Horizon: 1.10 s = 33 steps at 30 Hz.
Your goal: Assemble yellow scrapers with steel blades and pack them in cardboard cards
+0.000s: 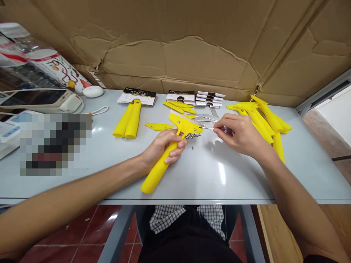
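Head view: left grip [163, 145] holds yellow handle [160, 168], right grip [238, 133] screwdriver [209, 128].

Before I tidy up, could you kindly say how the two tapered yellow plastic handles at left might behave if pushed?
The handles might roll, given their rounded barrels, and probably slide on the glossy grey table. Their straight shapes suggest stiffness.

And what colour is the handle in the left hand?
The handle in the left hand is bright yellow, shown best in the head view.
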Motion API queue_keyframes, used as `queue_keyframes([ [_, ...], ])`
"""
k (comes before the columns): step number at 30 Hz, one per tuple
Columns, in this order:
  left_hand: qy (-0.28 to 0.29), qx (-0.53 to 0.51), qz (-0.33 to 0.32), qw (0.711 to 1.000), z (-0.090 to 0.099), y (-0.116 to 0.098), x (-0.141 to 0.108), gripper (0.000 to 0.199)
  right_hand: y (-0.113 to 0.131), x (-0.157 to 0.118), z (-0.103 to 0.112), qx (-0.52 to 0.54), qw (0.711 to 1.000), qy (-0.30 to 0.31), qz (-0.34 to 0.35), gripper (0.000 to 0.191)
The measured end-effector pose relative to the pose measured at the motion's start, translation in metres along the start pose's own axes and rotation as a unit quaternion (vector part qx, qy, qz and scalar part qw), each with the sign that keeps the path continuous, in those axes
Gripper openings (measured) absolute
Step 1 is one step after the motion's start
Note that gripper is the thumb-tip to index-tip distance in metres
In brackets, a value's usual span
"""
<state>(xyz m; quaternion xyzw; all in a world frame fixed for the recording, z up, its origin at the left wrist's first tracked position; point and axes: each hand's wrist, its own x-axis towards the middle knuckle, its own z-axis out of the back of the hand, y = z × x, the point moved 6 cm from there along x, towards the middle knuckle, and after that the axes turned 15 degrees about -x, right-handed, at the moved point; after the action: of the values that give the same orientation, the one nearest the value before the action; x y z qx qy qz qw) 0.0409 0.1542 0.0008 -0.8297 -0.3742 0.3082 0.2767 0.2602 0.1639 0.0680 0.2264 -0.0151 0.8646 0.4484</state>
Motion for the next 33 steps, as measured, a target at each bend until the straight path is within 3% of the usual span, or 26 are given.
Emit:
queue_keyframes([
  [6,-0.017,-0.012,-0.002,1.000,-0.001,-0.001,-0.001,0.030,-0.002,0.000,-0.001,-0.014,1.000,0.002,-0.005,0.011],
  [18,-0.021,-0.011,-0.009,1.000,0.000,0.000,-0.001,0.026,0.001,0.000,-0.001,0.001,1.000,0.018,0.002,0.017],
  [28,-0.038,0.007,-0.012,0.999,-0.004,-0.001,-0.003,0.030,0.007,-0.001,0.004,0.007,0.999,-0.034,0.032,0.014],
  [33,-0.049,0.024,-0.030,0.998,-0.003,0.001,-0.003,0.025,0.009,-0.003,0.002,-0.037,0.998,-0.026,0.036,0.019],
])
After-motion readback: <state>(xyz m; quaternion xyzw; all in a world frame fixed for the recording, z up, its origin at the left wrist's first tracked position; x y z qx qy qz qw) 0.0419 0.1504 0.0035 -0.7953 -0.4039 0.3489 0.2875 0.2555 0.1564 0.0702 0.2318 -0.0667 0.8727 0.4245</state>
